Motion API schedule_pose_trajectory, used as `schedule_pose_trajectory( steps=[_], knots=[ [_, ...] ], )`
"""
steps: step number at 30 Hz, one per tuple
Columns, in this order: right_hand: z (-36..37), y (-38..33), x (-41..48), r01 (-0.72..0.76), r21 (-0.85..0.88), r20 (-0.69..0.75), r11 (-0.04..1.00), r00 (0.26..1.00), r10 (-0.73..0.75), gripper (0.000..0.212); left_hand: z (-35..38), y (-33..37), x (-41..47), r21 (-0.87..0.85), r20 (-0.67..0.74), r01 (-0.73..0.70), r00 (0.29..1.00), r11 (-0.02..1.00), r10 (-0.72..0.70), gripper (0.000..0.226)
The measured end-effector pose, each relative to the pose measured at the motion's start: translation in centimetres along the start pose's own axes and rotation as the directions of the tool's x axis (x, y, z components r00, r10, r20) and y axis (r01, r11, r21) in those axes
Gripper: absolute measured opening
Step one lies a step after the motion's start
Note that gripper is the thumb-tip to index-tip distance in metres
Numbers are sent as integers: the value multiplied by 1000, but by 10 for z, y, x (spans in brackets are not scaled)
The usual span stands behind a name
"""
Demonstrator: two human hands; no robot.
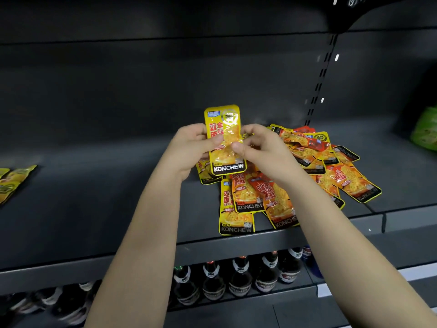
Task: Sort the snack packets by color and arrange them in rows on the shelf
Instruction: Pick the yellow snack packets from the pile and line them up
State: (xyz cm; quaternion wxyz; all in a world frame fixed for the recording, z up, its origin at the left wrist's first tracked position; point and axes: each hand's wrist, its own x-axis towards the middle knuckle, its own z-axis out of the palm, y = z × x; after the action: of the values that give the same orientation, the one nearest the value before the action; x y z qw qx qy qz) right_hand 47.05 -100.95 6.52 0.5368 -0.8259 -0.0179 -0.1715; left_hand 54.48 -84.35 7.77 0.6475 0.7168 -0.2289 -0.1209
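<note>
A yellow snack packet (224, 129) stands upright in the air above the dark shelf (94, 209). My left hand (191, 150) grips its left edge and my right hand (260, 152) pinches its right edge, thumbs on the front. Below and to the right lies a mixed pile of yellow and orange-red packets (295, 176), overlapping one another near the shelf's front edge. At the far left edge of the shelf lie a few yellow packets (11, 181), partly cut off by the frame.
A green bag (425, 131) sits at the far right of the shelf. A slotted upright (319, 84) runs up the back panel. Several dark bottles (236, 278) stand on the shelf below.
</note>
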Motion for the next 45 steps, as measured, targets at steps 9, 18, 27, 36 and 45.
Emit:
schedule_pose_trajectory(
  steps=[9, 18, 27, 36, 45],
  knots=[
    [-3, 7, 6, 38, 149, -83, 988, 996, -25, 21, 0, 3, 6, 92, -124, 79, 990, 993, -68, 32],
    [-16, 18, 7, 13, 40, -146, 999, 989, -7, 10, 0, -35, 43, 783, -337, 360, 931, 507, -141, 77],
    [-19, 24, 7, -7, 60, -125, 998, 992, 14, 16, 11, -39, 59, 714, -419, 470, 880, 518, -221, 95],
    [-21, 25, 6, 0, 55, -104, 998, 995, 6, 15, 9, -44, 62, 539, -513, 458, 844, 707, -155, 76],
    [-22, 16, 7, 10, 31, -123, 999, 992, -6, 13, -13, -34, 42, 494, -420, 177, 906, 851, 55, 22]
  ],
)
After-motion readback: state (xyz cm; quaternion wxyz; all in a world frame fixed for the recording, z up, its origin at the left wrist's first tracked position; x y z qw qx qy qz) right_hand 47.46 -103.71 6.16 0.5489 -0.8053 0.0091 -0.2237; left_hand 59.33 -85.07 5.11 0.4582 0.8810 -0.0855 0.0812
